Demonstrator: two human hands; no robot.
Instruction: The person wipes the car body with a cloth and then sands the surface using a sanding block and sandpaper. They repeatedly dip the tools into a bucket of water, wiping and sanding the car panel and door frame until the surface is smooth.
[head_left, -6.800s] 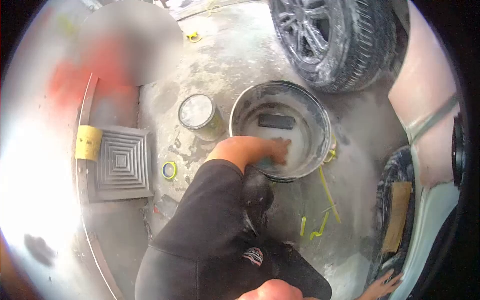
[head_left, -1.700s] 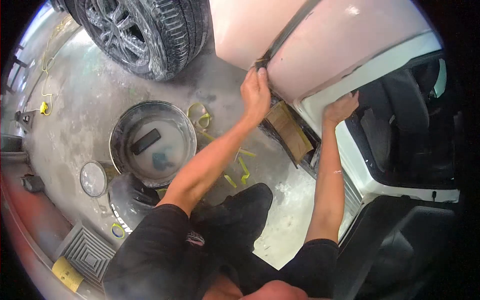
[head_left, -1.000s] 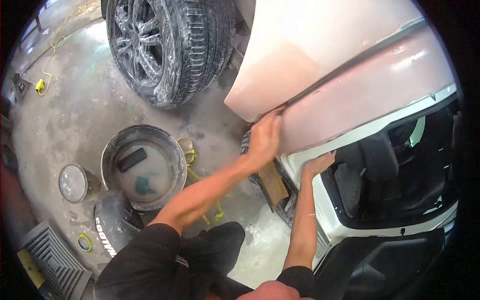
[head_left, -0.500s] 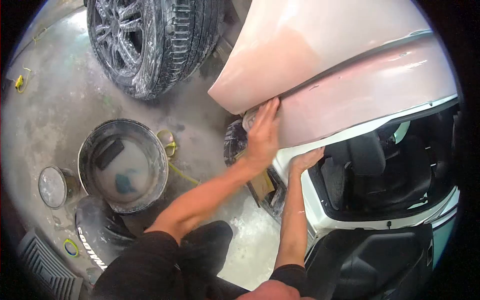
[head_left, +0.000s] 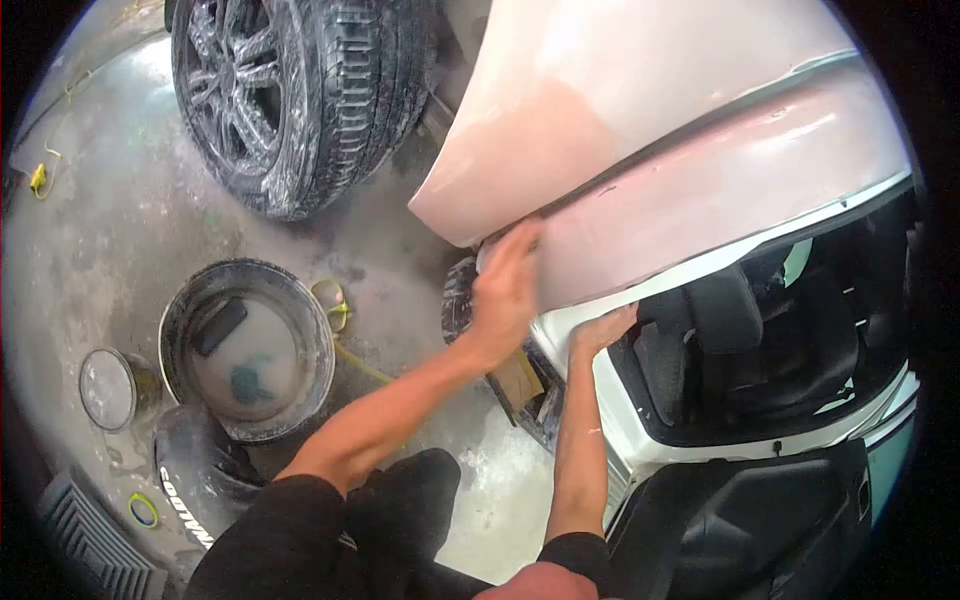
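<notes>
While the seam (head_left: 640, 160) is being directed toward two o'clock from the nearer left hand (head_left: 504, 285), its opening and hold are unclear.

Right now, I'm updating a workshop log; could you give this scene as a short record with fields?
Left hand: blurred, at the pinkish car panel's seam; anything held is unclear
Right hand: on the white window frame
Bucket: on the floor, holding cloudy liquid, a dark block and a teal item
Can: beside the bucket
Wheel: beyond the bucket
</notes>
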